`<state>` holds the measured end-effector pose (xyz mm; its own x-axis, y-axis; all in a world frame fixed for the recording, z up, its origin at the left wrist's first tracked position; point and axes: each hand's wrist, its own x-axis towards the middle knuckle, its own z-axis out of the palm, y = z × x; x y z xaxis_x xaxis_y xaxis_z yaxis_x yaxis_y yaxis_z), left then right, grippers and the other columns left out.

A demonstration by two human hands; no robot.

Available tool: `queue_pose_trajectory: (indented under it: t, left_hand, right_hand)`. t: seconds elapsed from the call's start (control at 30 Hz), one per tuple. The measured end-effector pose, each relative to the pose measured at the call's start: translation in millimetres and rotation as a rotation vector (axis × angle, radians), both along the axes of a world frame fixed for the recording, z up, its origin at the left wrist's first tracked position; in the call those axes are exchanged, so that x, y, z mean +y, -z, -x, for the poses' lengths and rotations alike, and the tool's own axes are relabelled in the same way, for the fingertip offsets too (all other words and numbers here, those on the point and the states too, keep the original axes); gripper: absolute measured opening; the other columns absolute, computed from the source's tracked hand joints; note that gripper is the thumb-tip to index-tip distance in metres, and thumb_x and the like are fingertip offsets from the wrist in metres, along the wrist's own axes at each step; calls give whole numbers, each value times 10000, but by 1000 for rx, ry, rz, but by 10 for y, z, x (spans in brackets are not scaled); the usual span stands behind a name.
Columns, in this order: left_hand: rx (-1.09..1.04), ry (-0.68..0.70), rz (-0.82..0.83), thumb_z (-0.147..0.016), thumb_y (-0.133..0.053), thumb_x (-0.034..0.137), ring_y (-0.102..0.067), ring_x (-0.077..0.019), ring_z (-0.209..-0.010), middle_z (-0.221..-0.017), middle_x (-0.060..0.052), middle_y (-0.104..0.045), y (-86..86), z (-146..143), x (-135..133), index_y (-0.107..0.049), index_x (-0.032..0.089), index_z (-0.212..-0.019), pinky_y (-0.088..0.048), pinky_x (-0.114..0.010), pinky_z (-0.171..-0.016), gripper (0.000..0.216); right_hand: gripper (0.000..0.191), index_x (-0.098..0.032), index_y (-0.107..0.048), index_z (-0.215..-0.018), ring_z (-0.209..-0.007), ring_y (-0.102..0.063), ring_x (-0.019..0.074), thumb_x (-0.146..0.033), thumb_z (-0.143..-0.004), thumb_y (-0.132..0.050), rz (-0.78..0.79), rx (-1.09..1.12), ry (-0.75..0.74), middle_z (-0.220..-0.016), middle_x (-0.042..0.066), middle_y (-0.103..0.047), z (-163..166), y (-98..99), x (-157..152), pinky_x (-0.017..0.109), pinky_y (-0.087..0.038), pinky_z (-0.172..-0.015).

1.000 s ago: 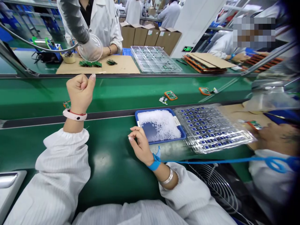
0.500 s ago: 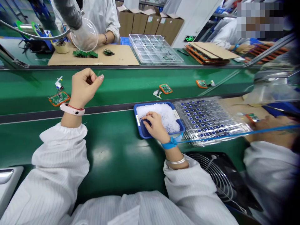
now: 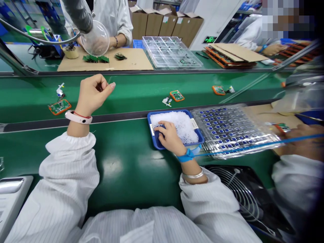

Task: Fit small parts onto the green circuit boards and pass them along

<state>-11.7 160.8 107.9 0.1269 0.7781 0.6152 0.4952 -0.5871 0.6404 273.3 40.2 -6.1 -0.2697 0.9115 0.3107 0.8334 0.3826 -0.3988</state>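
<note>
Just inside the blue tray [image 3: 153, 143], the right hand [image 3: 170, 137] touches white granules [image 3: 178, 123].

We had a long green conveyor belt [image 3: 131, 84] at the far side, with orange-edged green circuit boards [image 3: 59, 107] and small white connectors [image 3: 166, 101] lying on it. On the near green bench [image 3: 126, 182] sat a shallow blue plastic tray [image 3: 152, 135] of white granules [image 3: 181, 125], and just right of it a clear plastic blister tray [image 3: 235, 130] of small blue parts.

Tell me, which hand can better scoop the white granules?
Probably the right hand: it rests in the white granules in the blue tray; the left hand is raised over the green belt.
</note>
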Motion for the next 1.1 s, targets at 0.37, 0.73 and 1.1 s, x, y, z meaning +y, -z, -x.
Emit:
queue_pose_trajectory:
  t: [0.37, 0.73, 1.1]
  left_hand:
    - [-7, -17, -16, -725, -688, 326, -468, -97, -506, -509, 43, -442, 11, 84, 40, -406, 180, -542, -351, -240, -522, 366]
    - [149, -111, 103, -746, -605, 358, -443, -107, -527, -527, 32, -466, 504, 213, 352, -417, 181, -540, -356, -249, -559, 330]
    - [483, -238, 258, -771, -547, 396, -579, -248, -915, -903, -80, -664, 1206, 458, 560, -631, 179, -776, -413, -402, -894, 233]
  right_hand:
    - [304, -163, -663, -946, -1085, -420, 295, -49, -775, -438, -8, -21, -23, -1154, 137, -498, 12, -30, -8, 497, -394, -927]
    - [213, -169, -652, -884, -1065, -451, 285, -93, -786, -478, -31, -6, -48, -1136, 133, -518, 11, -28, -1, 480, -408, -902]
    - [126, -186, -620, -741, -1019, -476, 263, -117, -786, -525, -24, 16, -69, -1096, 108, -553, 4, 3, 15, 457, -413, -871]
